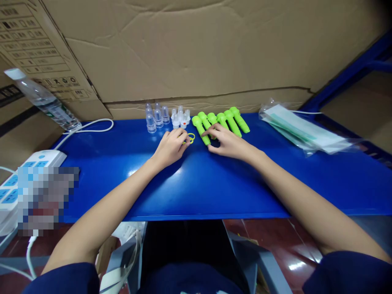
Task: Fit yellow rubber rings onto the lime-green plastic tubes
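On the tabletop (245,192), cups (158,117) stand left of small fittings (180,118), torch bodies (223,119) right of them. Rings (192,141) lie before the fittings, by the left hand (172,146); the right hand (228,143) is at the leftmost torch body. Far left, a bottle (45,102) leans behind a power strip (53,159); far right, a packet (306,128).

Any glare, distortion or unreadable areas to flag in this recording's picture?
All in the head view: white glare on the blue tabletop beside the left forearm and on the red floor; wide-angle stretch probably exaggerates the bottle's lean; pixelation covers part of the power strip; the top-right corner is dark; the yellow-green rings at the left hand show little detail.
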The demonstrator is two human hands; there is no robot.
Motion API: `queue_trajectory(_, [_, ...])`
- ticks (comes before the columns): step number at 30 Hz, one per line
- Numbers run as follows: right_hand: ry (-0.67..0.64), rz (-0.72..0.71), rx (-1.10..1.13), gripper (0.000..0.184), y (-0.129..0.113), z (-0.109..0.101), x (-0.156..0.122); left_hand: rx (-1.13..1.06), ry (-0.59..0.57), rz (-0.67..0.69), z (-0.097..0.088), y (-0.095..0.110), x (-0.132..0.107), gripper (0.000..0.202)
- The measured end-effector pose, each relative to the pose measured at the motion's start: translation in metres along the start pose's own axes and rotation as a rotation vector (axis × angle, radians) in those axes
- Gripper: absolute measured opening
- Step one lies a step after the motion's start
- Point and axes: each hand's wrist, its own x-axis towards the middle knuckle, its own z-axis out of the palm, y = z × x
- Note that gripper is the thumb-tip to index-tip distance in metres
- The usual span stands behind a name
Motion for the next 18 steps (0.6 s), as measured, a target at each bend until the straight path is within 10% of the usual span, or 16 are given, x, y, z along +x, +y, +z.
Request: queue_trajectory(18, [0.156, 0.090, -0.073, 0.029, 0.002, 0.021, 0.010, 0.018, -0.014, 0.026, -0.001, 0.018, 0.001, 0.021])
